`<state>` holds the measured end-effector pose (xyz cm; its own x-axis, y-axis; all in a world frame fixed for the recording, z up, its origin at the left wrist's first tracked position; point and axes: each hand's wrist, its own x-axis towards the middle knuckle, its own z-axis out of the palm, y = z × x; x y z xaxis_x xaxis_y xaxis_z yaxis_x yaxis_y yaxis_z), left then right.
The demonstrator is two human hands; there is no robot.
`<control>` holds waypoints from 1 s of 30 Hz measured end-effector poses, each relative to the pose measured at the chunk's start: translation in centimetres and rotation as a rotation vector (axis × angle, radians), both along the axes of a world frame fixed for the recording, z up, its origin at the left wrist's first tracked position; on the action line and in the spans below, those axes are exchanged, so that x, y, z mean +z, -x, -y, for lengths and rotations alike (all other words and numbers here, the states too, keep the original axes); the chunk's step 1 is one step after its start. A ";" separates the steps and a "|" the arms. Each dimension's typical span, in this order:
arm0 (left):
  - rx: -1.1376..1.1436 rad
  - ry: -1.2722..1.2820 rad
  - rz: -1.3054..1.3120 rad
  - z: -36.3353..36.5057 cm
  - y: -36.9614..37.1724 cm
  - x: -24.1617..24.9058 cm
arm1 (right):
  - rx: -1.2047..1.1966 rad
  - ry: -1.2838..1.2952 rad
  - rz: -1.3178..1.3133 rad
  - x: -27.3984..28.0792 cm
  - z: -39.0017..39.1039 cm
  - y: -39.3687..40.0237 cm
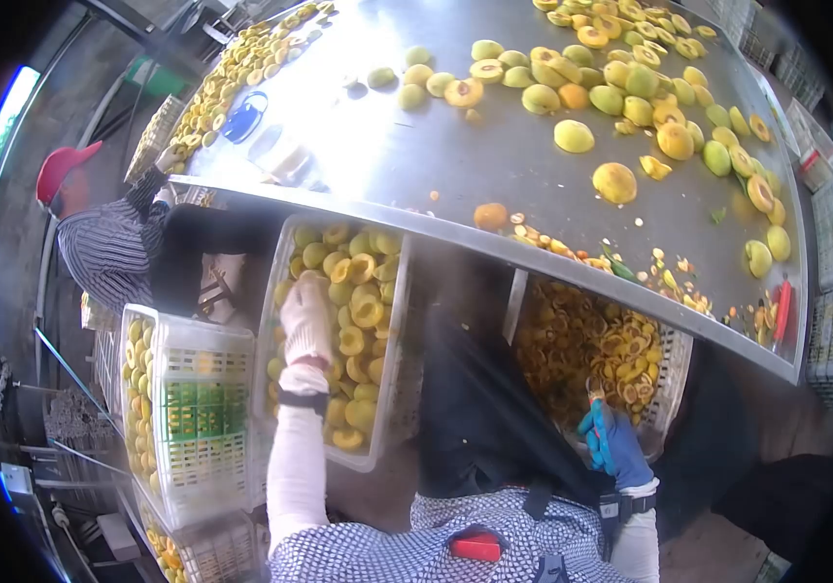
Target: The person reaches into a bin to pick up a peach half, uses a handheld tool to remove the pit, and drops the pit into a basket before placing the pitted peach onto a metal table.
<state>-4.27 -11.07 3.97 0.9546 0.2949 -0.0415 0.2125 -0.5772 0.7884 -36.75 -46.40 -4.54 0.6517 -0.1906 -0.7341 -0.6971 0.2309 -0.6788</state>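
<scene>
My left hand (306,319), in a pale pink glove, is over a white crate (396,335) of halved yellow peaches (366,309). Its fingers are bent down together at the fruit; what they hold, if anything, is hidden. Wearing a blue glove, my right hand (611,439) is closed round a small tool (594,391), whose short metal tip points away from me. That hand is at the near side of a basket (671,384) holding brownish yellow peach scraps (620,355). The tool's handle is covered by the fingers.
A metal table (494,165) stretches ahead, carrying whole and halved peaches (640,83), scraps along its near edge and a red-handled tool (782,311). Stacked crates (204,340) stand at left. A co-worker (110,243) in a red cap reaches to the table's far left. Dark cloth covers my lap.
</scene>
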 end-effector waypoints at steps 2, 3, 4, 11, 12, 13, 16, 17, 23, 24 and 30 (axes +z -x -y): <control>-0.023 -0.193 0.016 -3.9 -3.6 -0.8 | -0.146 -0.250 -0.086 -1.6 0.4 0.5; -0.012 -0.208 -0.006 -4.1 -5.1 -0.4 | -0.145 -0.246 -0.082 -1.6 0.3 0.4; -0.009 -0.205 -0.009 -4.2 -6.3 -0.4 | -0.145 -0.192 -0.073 -1.4 0.3 0.6; -0.520 -0.723 0.110 -6.7 -16.6 -13.2 | -0.125 -0.059 -0.139 -1.7 0.4 -0.3; -0.534 -0.974 0.140 -6.5 -16.3 -15.7 | -0.101 -0.028 -0.132 -2.1 0.5 -0.2; -0.551 -1.223 0.180 -5.4 -16.1 -17.6 | -0.120 -0.021 -0.146 -2.3 0.4 -0.2; -0.405 -0.800 -0.232 0.0 -12.2 -10.2 | -0.279 -0.085 -0.180 -1.6 -0.1 -0.7; -0.483 -1.153 0.269 -3.0 -13.8 -15.3 | -0.276 -0.106 -0.250 -0.7 -0.2 -1.2; -0.546 -0.738 -0.023 -3.3 -16.1 -13.4 | -0.222 -0.079 -0.224 0.0 -0.2 -1.5; -0.453 -0.530 -0.048 -2.8 -15.9 -11.5 | -0.233 -0.108 -0.190 -0.1 0.2 -1.2; -0.289 0.042 0.309 6.8 -6.2 4.3 | -0.252 -0.256 -0.024 -1.2 0.2 0.1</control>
